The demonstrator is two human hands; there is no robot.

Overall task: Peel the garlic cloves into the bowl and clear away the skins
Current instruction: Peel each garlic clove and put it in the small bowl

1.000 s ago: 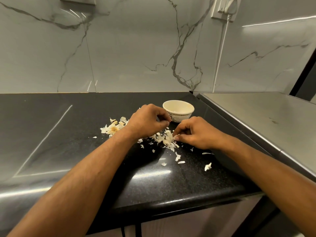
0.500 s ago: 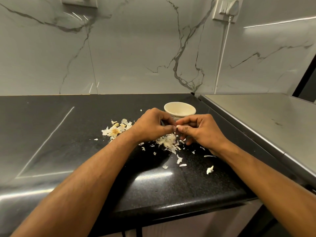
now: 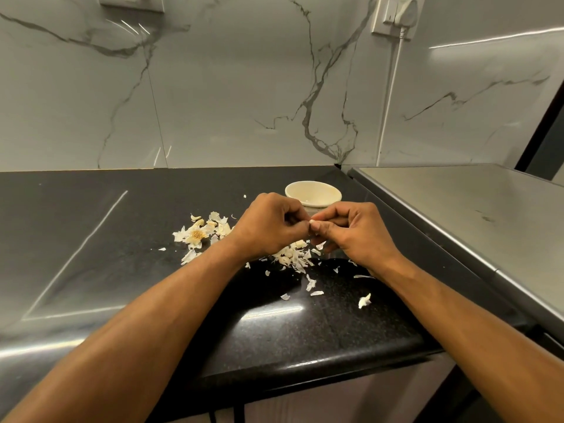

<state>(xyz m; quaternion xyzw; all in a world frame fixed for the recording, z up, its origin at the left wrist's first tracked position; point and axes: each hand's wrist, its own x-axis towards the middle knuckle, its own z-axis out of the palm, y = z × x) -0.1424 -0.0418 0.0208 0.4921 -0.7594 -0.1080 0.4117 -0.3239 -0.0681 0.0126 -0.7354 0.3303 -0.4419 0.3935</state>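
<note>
Both hands are hovering together just in front of the cream bowl (image 3: 313,194), lifted off the black counter (image 3: 122,254). The left hand (image 3: 268,225) is curling its fingers in, thumb and forefinger closing toward the right hand (image 3: 355,228), and between the two sets of fingertips a small pale garlic clove (image 3: 312,221) is being pinched. Only a sliver of it is showing, so I cannot tell how much skin is on it. The right hand's fingers are bending round the same clove from the other side, so both grips are clamped on it rather than lying loose.

The bowl is sitting on the counter directly behind the hands, touching neither as far as I can see; its inside is looking pale and I cannot make out any cloves in it from here.

Papery skins (image 3: 294,257) are lying heaped on the counter in front of the bowl, right under the hands. A second heap with a dried root end (image 3: 195,235) is sitting to the left of the bowl, beyond the left wrist. Stray flakes are trailing nearer the counter's front edge, one larger scrap (image 3: 364,300) lying well in front of the bowl, under the right forearm.

To the right of the bowl a grey steel surface (image 3: 457,215) is butting against the counter. Behind the bowl the marble-patterned wall (image 3: 229,96) is rising, with a plugged socket (image 3: 398,13) up to the right, its white cable (image 3: 389,102) running down the wall.
</note>
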